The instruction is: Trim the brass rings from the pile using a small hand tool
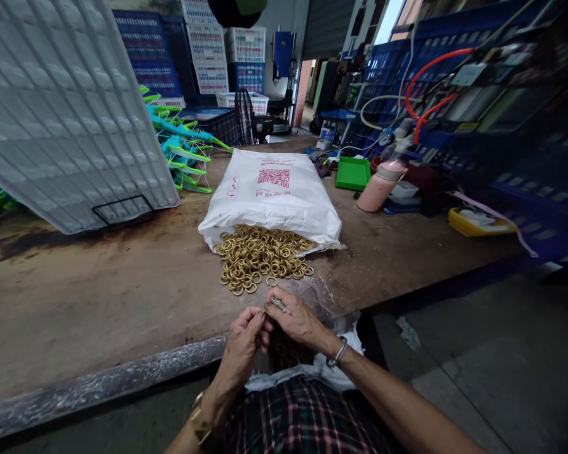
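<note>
My left hand is pinched closed at the front edge of the table, its fingertips against those of the other hand. Whatever lies between its fingers is too small to make out. A small silver metal tool sticks out of my right hand, which is closed around it. Just beyond both hands, a heap of brass-coloured rings spills from the mouth of a white woven sack with red print. Below the hands, an opened white bag in my lap holds a dark mass, hard to see.
A translucent ribbed plastic bin stands tilted at the left, with green and blue plastic pieces behind it. Right of the sack are a green tray, a pink bottle and a yellow tray. The table edge runs close before me.
</note>
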The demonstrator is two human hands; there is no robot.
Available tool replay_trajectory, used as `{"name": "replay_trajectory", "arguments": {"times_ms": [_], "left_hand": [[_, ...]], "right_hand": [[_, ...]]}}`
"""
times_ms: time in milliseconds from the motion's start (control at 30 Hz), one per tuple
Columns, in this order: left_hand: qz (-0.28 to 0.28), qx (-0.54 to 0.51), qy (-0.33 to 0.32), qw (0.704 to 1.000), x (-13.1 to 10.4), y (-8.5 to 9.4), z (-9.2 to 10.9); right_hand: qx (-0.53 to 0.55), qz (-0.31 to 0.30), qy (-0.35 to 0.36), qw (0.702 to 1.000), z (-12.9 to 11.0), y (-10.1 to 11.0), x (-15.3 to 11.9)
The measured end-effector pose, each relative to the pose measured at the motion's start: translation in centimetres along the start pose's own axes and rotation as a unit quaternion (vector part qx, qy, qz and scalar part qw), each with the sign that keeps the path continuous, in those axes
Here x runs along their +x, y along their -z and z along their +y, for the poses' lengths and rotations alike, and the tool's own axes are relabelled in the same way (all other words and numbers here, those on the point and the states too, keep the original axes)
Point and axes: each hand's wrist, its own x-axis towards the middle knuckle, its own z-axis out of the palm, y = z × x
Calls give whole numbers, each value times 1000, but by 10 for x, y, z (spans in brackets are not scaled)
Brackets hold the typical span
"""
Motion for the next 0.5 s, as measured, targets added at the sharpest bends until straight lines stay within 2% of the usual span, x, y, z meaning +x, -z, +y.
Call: {"name": "replay_trajectory", "arguments": {"times_ms": [133, 233, 367, 500], "left_hand": [[0, 4, -5, 1000, 0, 1, -2], [8, 4, -11, 1000, 0, 1, -2], [11, 11, -21, 1000, 2, 3, -4], [4, 31, -38, 999, 6, 8, -10]], "right_hand": [[-3, 15, -25, 1000, 4, -2, 3], [-65, 42, -2, 997, 11, -2, 2], [-179, -6, 33, 983, 21, -2, -4], [-223, -27, 62, 973, 23, -3, -8]]}}
